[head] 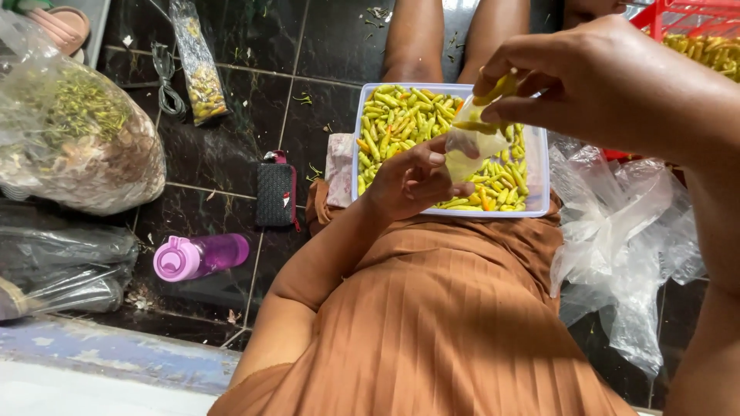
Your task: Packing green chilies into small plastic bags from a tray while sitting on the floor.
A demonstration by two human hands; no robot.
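A pale blue rectangular tub (pixel 539 179) full of yellow-green chillies (pixel 401 115) rests on my lap over a brown pleated skirt. My left hand (pixel 412 181) holds a small clear plastic bag (pixel 472 146) open above the tub. My right hand (pixel 593 81) pinches a few yellow chillies (pixel 497 88) right at the mouth of that bag. Some chillies lie inside the bag.
A heap of clear plastic bags (pixel 624 231) lies at my right. A red crate (pixel 690 15) of chillies stands top right. On the dark tiled floor to the left are a purple bottle (pixel 200 256), a black pouch (pixel 275 192), a long bag of chillies (pixel 196 65) and a big bag of stems (pixel 77 146).
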